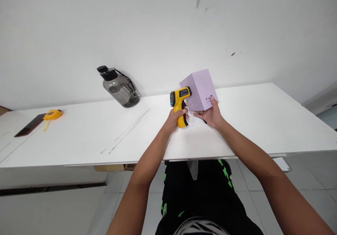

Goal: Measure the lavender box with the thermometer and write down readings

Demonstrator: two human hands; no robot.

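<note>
My left hand (174, 119) is wrapped round the handle of a yellow and black infrared thermometer gun (179, 103). The gun's black front end meets or nearly meets the side of a lilac box (204, 87); I cannot tell whether they touch. My right hand (212, 115) grips that box at its lower right corner, thumb on the printed face and fingers underneath. The box is tilted above the white table (252, 119). A small dark thing (204, 121) shows just below the right hand's fingers, too small to name.
At the back left, a grey water bottle (121, 89) with a black lid stands near the wall. Farther left are a yellow tape measure (53, 114) and a dark flat object (30, 125). The table's front edge runs close to my body.
</note>
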